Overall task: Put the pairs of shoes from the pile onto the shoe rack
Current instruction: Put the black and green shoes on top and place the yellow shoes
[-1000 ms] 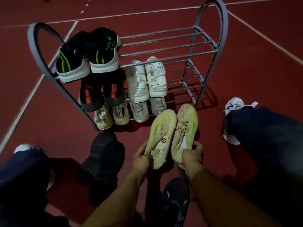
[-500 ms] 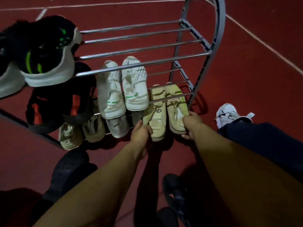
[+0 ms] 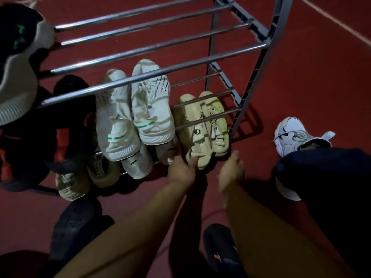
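Note:
The grey metal shoe rack (image 3: 160,75) stands on the red floor in front of me. A cream pair of shoes (image 3: 202,125) lies on the right end of its bottom shelf, heels toward me. My left hand (image 3: 181,169) grips the heel of the left cream shoe, thumb pressed on it. My right hand (image 3: 230,167) is blurred, just below the right cream shoe's heel, fingers apart and holding nothing. A white pair with green stripes (image 3: 140,117) sits on the middle shelf. Black-and-green shoes (image 3: 18,57) rest on the top shelf at the left.
Black-and-red shoes (image 3: 66,127) and beige shoes (image 3: 80,177) fill the rack's left side. A black shoe (image 3: 78,223) and a dark shoe with orange marks (image 3: 218,247) lie on the floor near me. A white sneaker (image 3: 289,133) under a dark trouser leg is at the right.
The cream pair went from held in the air in front of the rack to lying on the bottom shelf. My right hand has come off its shoe and drawn back a little.

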Demonstrator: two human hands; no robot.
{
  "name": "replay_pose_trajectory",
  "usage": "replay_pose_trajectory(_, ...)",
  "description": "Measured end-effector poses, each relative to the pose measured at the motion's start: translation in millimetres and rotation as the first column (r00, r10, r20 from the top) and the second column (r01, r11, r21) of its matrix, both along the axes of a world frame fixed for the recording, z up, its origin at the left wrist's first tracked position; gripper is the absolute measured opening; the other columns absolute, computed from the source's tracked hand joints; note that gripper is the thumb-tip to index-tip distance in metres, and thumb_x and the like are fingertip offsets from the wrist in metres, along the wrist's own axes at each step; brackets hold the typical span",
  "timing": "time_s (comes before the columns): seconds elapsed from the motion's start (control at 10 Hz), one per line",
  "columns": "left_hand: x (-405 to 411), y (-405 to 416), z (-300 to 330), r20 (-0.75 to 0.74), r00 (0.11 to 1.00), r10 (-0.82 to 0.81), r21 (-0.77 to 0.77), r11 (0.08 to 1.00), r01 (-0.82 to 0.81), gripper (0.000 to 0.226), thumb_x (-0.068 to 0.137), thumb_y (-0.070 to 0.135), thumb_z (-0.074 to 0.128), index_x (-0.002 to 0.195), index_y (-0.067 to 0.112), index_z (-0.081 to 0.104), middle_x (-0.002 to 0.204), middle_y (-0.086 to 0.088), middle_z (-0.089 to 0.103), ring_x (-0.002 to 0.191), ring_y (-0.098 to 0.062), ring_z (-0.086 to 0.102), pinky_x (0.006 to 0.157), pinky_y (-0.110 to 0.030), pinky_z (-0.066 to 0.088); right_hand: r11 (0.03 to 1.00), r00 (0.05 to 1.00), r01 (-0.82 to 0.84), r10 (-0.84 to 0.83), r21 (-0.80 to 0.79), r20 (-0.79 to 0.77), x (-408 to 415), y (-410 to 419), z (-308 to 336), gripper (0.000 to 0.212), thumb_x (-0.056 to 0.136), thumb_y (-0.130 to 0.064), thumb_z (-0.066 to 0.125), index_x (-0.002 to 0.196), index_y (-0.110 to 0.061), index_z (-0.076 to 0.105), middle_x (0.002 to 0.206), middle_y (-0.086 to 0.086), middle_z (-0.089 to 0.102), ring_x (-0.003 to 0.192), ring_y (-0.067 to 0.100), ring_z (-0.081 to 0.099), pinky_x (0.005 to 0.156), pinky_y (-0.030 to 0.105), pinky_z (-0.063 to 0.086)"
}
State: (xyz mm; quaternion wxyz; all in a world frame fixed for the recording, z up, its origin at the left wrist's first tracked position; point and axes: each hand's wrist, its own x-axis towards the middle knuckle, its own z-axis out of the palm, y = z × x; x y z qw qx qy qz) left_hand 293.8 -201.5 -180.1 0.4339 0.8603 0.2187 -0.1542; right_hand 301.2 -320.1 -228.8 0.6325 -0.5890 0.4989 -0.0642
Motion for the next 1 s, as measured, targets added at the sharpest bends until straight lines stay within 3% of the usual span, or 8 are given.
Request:
replay_pose_trajectory(0.1,-0.4,12.4,2.1,0.013,0.994,-0.111,0.145,0.984,0.108,0.056,0.093,0.053,0.046,0.115,0.003,0.061,0.118,-0.023,0.066,0.113,-0.040,0.059,0.093,-0.041,0.049,0.686,0.962,-0.171,0.272,-0.707,0.031,-35.1,21.1,11.2,0.037,0.072,-0.021,0.051,0.105,-0.007,0.059,0.110,0.017,0.061,0.100,0.037,0.056,0.086,0.044,0.044)
replay_pose_trajectory(0.2,-0.5,24.5,15.6,0.063,0.939,-0.337,0.384,0.877,0.289,0.037,0.095,0.034,0.039,0.109,0.008,0.060,0.113,-0.023,0.067,0.105,-0.043,0.061,0.086,-0.042,0.049,0.164,0.786,-0.387,0.573,-0.907,-0.232,-56.9,39.6,14.6,0.067,0.063,-0.016,0.058,0.129,-0.018,0.051,0.137,0.012,0.051,0.119,0.033,0.049,0.092,0.045,0.041)
replay_pose_trajectory(0.3,2.0,47.9,22.1,0.127,0.814,-0.567,0.560,0.718,0.413,0.039,0.081,0.033,0.043,0.114,0.019,0.057,0.113,-0.015,0.066,0.107,-0.040,0.060,0.079,-0.040,0.052,-0.137,0.612,-0.508,0.637,-0.850,-0.468,-40.5,39.4,12.7,0.074,0.072,-0.015,0.062,0.144,-0.023,0.045,0.151,0.008,0.042,0.139,0.035,0.038,0.109,0.053,0.036)
replay_pose_trajectory(0.4,5.4,62.7,11.1,-0.083,0.685,-0.724,0.607,0.509,0.611,0.074,0.081,0.042,0.046,0.149,0.017,0.029,0.154,-0.014,0.031,0.142,-0.039,0.025,0.114,-0.046,0.031,-0.279,0.535,-0.511,0.637,-0.813,-0.555,-18.6,29.0,12.2,0.058,0.081,-0.015,0.059,0.138,-0.021,0.053,0.142,0.008,0.054,0.138,0.036,0.042,0.110,0.055,0.035)
replay_pose_trajectory(0.6,9.6,55.1,-29.5,-0.142,0.713,-0.686,0.680,0.456,0.574,0.086,0.090,0.050,0.046,0.155,0.007,0.009,0.160,-0.021,0.013,0.148,-0.038,0.012,0.121,-0.048,0.010,-0.383,0.444,-0.485,0.667,-0.786,-0.599,1.6,16.2,24.0,0.059,0.067,-0.013,0.078,0.125,-0.014,0.061,0.135,0.014,0.056,0.135,0.040,0.043,0.113,0.055,0.031)
replay_pose_trajectory(0.8,32.4,41.4,-15.0,-0.038,0.786,-0.617,0.373,0.721,0.583,0.038,0.103,0.007,0.039,0.140,0.011,0.042,0.115,0.016,0.037,0.097,0.005,0.045,0.069,0.012,0.033,-0.207,0.433,-0.529,0.768,-0.823,-0.472,1.9,24.6,19.4,0.059,0.064,-0.002,0.072,0.120,-0.007,0.057,0.135,0.011,0.054,0.142,0.036,0.033,0.116,0.045,0.032)
replay_pose_trajectory(0.9,30.0,69.0,-21.7,-0.108,0.712,-0.694,0.435,0.611,0.661,0.040,0.102,0.010,0.044,0.141,0.003,0.042,0.142,-0.003,0.047,0.129,-0.017,0.048,0.113,-0.018,0.031,-0.174,0.446,-0.535,0.773,-0.827,-0.451,3.8,28.2,23.8,0.057,0.065,-0.008,0.068,0.121,-0.006,0.055,0.136,0.011,0.054,0.144,0.034,0.030,0.115,0.043,0.033)
replay_pose_trajectory(1.0,20.1,98.2,-30.8,-0.076,0.743,-0.665,0.610,0.558,0.562,0.054,0.105,0.041,0.024,0.143,0.008,0.044,0.148,-0.021,0.043,0.136,-0.037,0.041,0.110,-0.034,0.033,-0.223,0.452,-0.536,0.739,-0.814,-0.500,6.6,37.8,24.2,0.042,0.079,-0.015,0.051,0.118,-0.003,0.058,0.135,0.017,0.057,0.142,0.037,0.034,0.115,0.046,0.033)
